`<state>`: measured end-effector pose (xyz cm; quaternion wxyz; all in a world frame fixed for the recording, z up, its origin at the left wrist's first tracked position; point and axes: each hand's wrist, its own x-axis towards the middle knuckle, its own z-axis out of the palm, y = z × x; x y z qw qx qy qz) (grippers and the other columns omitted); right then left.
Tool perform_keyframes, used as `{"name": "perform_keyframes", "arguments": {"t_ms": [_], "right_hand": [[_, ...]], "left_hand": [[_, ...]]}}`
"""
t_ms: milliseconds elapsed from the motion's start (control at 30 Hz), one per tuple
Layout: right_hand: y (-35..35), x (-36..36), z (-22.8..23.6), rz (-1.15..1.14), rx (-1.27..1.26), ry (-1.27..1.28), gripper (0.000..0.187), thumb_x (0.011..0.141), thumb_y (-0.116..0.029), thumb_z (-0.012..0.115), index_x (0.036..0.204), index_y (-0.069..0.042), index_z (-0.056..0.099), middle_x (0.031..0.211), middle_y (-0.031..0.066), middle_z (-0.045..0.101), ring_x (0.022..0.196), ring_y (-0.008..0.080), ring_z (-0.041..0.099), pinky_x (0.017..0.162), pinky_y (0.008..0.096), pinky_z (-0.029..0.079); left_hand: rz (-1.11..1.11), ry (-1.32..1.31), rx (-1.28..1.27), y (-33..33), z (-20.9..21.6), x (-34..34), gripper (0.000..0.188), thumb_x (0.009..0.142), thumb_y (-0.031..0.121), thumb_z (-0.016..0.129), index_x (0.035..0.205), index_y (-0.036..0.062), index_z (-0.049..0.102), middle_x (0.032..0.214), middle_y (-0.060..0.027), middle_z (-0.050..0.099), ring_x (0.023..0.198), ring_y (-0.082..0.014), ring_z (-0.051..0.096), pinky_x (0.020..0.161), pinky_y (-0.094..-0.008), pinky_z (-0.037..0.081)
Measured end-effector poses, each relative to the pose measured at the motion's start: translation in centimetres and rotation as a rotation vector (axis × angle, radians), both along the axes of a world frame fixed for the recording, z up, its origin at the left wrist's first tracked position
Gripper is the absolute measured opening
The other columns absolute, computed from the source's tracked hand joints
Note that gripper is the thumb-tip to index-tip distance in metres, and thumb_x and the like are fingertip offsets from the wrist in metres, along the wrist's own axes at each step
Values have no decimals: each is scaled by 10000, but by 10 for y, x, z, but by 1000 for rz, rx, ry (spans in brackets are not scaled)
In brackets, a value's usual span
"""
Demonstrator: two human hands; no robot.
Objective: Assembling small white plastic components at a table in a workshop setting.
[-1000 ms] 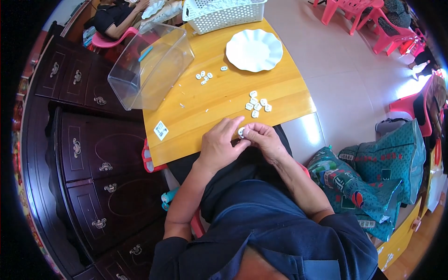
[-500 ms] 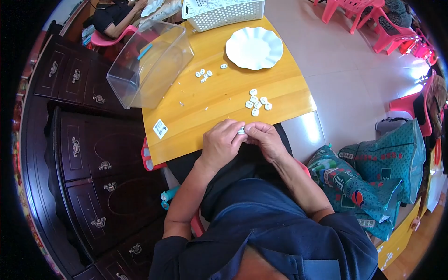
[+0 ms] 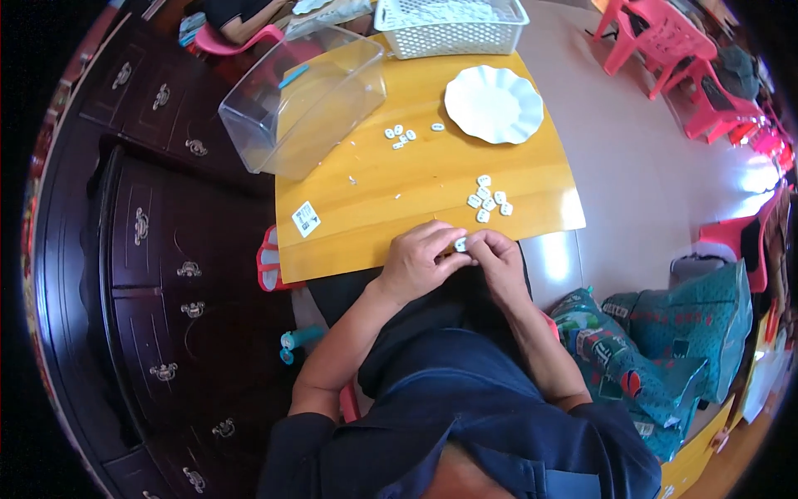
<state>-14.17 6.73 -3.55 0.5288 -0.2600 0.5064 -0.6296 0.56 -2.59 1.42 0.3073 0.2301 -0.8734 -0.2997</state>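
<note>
Between my two hands, at the near edge of the yellow table, is a small white piece with dark marks point(image 3: 460, 244). My left hand point(image 3: 416, 263) pinches it from one side with thumb and forefinger. My right hand point(image 3: 498, 256) has its fingertips closed on the other side, partly covering it. Just beyond my right hand lies a loose cluster of similar small white pieces point(image 3: 488, 202). Farther off, several more white pieces point(image 3: 399, 133) lie in a group, with a single one point(image 3: 437, 127) beside them.
A clear plastic bin point(image 3: 249, 125) stands at the table's left, near a white scalloped plate point(image 3: 494, 104) and a white perforated basket point(image 3: 453, 39). A printed label point(image 3: 306, 219) lies near the left edge. Dark cabinets point(image 3: 199, 233) flank the left; green bags point(image 3: 677, 333) sit right. Another person point(image 3: 241, 18) sits beyond.
The whole view has shifted, so the table and its things appear farther right. Both hands stay together at the table edge, still gripping a small white piece, their fingers slightly rearranged.
</note>
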Motion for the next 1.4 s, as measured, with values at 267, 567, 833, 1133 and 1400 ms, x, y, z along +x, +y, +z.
{"name": "perform_keyframes", "arguments": {"t_ms": [267,567,833,1133,1400], "right_hand": [[-9,-27,41,-97,185,829,211,935,-194,619,875,2,669,668,132,623,590,214,610,583,335,481],[-24,-62,45,-111,235,1190,233,914,-224,631,839,-10,683,697,197,643,635,352,645,618,425,511],[-40,-79,46,-46,273,1337,211,901,-216,631,845,-26,702,765,205,682,717,379,676,652,433,533],[-56,-91,37,18,415,1442,269,894,-322,635,857,-65,703,784,180,698,761,374,679,700,460,533],[-97,-44,61,-29,98,1434,139,864,-224,670,904,-91,664,798,109,700,757,303,687,674,413,525]], "left_hand": [[515,-78,-88,-86,-21,77,152,841,65,703,985,16,709,833,-115,658,644,-211,622,610,-314,500],[583,-127,-104,-130,-46,88,168,823,136,726,962,41,718,875,-125,679,788,-297,671,704,-385,532],[582,-147,-134,-141,-56,89,88,812,158,718,873,95,708,850,-113,661,799,-337,649,708,-438,525],[604,-456,-303,-136,-55,80,66,870,92,557,889,32,578,851,-164,625,816,-361,658,711,-485,546],[540,-464,-203,-135,-51,91,107,866,88,563,913,10,505,885,-220,623,827,-414,641,698,-511,522]]}}
